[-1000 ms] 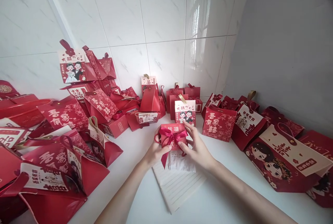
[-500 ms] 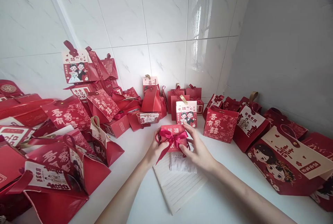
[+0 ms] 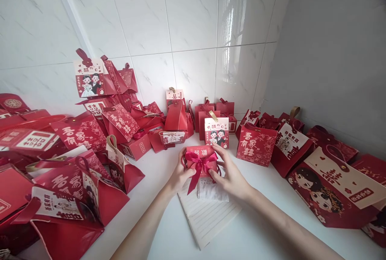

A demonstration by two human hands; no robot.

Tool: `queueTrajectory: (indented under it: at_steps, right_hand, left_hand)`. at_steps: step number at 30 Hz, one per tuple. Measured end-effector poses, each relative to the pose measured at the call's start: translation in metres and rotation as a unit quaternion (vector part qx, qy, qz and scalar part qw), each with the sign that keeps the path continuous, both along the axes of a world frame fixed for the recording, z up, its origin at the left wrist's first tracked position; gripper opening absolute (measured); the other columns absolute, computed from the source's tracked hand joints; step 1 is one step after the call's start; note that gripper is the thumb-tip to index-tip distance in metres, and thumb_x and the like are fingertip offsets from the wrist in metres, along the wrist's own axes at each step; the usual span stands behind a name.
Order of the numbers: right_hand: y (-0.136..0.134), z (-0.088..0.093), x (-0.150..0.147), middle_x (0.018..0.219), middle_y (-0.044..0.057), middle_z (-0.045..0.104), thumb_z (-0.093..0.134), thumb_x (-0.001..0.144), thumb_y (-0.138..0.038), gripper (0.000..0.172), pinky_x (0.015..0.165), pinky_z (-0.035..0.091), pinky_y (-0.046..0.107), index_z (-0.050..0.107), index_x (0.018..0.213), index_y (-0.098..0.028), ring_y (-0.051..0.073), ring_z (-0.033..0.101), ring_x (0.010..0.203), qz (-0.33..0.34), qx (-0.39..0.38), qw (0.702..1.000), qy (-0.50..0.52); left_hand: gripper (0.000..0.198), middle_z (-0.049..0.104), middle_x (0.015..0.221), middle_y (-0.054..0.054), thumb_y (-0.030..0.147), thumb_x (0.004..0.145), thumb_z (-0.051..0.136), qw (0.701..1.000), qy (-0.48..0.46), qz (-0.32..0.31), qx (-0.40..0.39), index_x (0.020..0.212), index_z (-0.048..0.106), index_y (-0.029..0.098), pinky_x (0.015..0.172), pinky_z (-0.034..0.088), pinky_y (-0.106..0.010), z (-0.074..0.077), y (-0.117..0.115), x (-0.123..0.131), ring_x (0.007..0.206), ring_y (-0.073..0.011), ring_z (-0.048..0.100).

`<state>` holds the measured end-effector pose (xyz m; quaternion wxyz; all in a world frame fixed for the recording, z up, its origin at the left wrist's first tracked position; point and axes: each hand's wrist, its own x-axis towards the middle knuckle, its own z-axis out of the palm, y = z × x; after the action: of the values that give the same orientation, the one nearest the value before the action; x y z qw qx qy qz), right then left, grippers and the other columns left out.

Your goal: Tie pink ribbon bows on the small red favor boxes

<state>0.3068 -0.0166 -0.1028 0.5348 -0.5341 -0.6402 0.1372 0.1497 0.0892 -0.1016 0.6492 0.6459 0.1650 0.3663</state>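
A small red gift box [image 3: 199,151] with pale lettering is held between my two hands above the white table. Tied across its front is a magenta ribbon bow [image 3: 199,163], one tail hanging below the box. My left hand [image 3: 180,176] grips the left side, thumb on the front, beside a twisted red cord. On the right side, my right hand [image 3: 228,173] has its fingers along the edge and its thumb near the bow. Beneath lie a lined paper pad [image 3: 208,219] and a crumpled white sheet [image 3: 212,192], partly covered by the box.
Many red gift boxes crowd the left, including a stacked pile with a couple-print box [image 3: 90,81] on top. A couple-print box [image 3: 216,133] stands just behind my hands. Further right are a red box [image 3: 256,147] and a larger cream-topped box [image 3: 331,191]. A tiled wall [image 3: 193,18] rises behind.
The box has tipped slightly, and its ribbon tail now hangs more centrally below the bow. My thumbs have shifted slightly away from the bow. Both hands still hold the box.
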Motion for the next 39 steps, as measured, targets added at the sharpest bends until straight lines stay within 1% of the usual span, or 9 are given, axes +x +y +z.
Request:
queueTrajectory:
  at_steps: [6, 13, 18, 21, 24, 31, 33, 35, 39]
  right_hand:
    - [-0.003, 0.007, -0.005, 0.141, 0.009, 0.031, 0.053, 0.086, -0.031, 0.041, 0.097, 0.043, 0.04, 0.037, 0.123, -0.028, 0.022, 0.037, 0.127, -0.002, 0.003, 0.999, 0.044]
    - [0.001, 0.003, -0.008, 0.132, 0.007, 0.043, 0.055, 0.085, -0.037, 0.021, 0.088, 0.05, 0.035, 0.044, 0.098, -0.025, 0.02, 0.05, 0.115, -0.007, 0.003, 0.983, 0.185]
    - [0.006, 0.0, -0.004, 0.123, 0.009, 0.049, 0.058, 0.081, -0.043, 0.024, 0.091, 0.047, 0.037, 0.051, 0.075, -0.021, 0.023, 0.045, 0.119, -0.056, 0.001, 0.984, 0.17]
    - [0.007, 0.003, -0.003, 0.121, 0.01, 0.051, 0.06, 0.078, -0.047, 0.029, 0.095, 0.042, 0.041, 0.052, 0.07, -0.02, 0.025, 0.046, 0.119, -0.068, -0.01, 0.981, 0.182]
    - [0.007, 0.006, -0.002, 0.123, 0.011, 0.051, 0.063, 0.073, -0.051, 0.034, 0.097, 0.039, 0.042, 0.051, 0.069, -0.02, 0.027, 0.045, 0.12, -0.06, -0.025, 0.975, 0.212]
    - [0.008, 0.009, -0.001, 0.119, 0.012, 0.054, 0.068, 0.065, -0.058, 0.043, 0.101, 0.032, 0.045, 0.05, 0.065, -0.02, 0.03, 0.045, 0.12, -0.054, -0.045, 0.963, 0.259]
    - [0.007, 0.011, -0.001, 0.12, 0.012, 0.053, 0.069, 0.064, -0.058, 0.043, 0.101, 0.033, 0.044, 0.049, 0.065, -0.019, 0.03, 0.046, 0.119, -0.052, -0.053, 0.96, 0.269]
    - [0.006, 0.013, -0.001, 0.121, 0.013, 0.052, 0.07, 0.063, -0.058, 0.044, 0.101, 0.033, 0.043, 0.049, 0.065, -0.019, 0.03, 0.045, 0.12, -0.051, -0.06, 0.957, 0.278]
    - [0.003, 0.017, -0.002, 0.128, 0.013, 0.048, 0.072, 0.062, -0.056, 0.044, 0.093, 0.041, 0.043, 0.048, 0.063, -0.018, 0.032, 0.049, 0.116, -0.038, -0.073, 0.944, 0.319]
  left_hand:
    - [0.067, 0.047, 0.131, -0.008, 0.04, 0.075, 0.063, 0.998, 0.032, 0.045, 0.015, 0.13, 0.028, 0.026, 0.104, 0.035, -0.038, -0.003, -0.003, 0.002, 0.124, -0.0244, 0.043]
    - [0.067, 0.047, 0.129, -0.011, 0.04, 0.076, 0.063, 0.988, 0.091, 0.108, 0.062, 0.13, 0.026, 0.024, 0.102, 0.036, -0.041, -0.005, -0.006, 0.007, 0.119, -0.0246, 0.047]
    - [0.067, 0.037, 0.136, -0.011, 0.036, 0.074, 0.063, 0.957, 0.087, 0.205, 0.183, 0.13, 0.027, 0.025, 0.105, 0.032, -0.043, -0.002, -0.011, 0.006, 0.126, -0.0251, 0.038]
    - [0.042, 0.034, 0.136, -0.009, 0.031, 0.075, 0.063, 0.922, 0.059, 0.252, 0.286, 0.113, 0.045, 0.024, 0.106, 0.031, -0.041, 0.002, -0.012, 0.005, 0.129, -0.025, 0.033]
    - [0.011, 0.038, 0.132, -0.007, 0.03, 0.079, 0.058, 0.906, 0.055, 0.281, 0.312, 0.085, 0.054, 0.021, 0.104, 0.031, -0.041, 0.003, -0.011, 0.004, 0.126, -0.0252, 0.036]
    - [0.017, 0.05, 0.115, -0.007, 0.028, 0.08, 0.056, 0.862, 0.073, 0.341, 0.369, 0.065, 0.05, 0.019, 0.092, 0.037, -0.04, 0.01, -0.004, -0.002, 0.111, -0.0254, 0.046]
    - [0.018, 0.055, 0.097, -0.006, 0.027, 0.079, 0.056, 0.855, 0.08, 0.333, 0.39, 0.064, 0.05, 0.019, 0.087, 0.038, -0.038, 0.013, -0.003, -0.004, 0.096, -0.0221, 0.052]
    - [0.019, 0.052, 0.079, -0.002, 0.027, 0.08, 0.055, 0.871, 0.076, 0.298, 0.383, 0.063, 0.048, 0.019, 0.076, 0.041, -0.032, 0.015, -0.002, -0.005, 0.08, -0.0174, 0.054]
    - [0.024, 0.049, 0.073, -0.001, 0.03, 0.081, 0.053, 0.909, 0.069, 0.242, 0.332, 0.062, 0.044, 0.019, 0.063, 0.041, -0.026, 0.016, -0.002, -0.006, 0.07, -0.0139, 0.051]
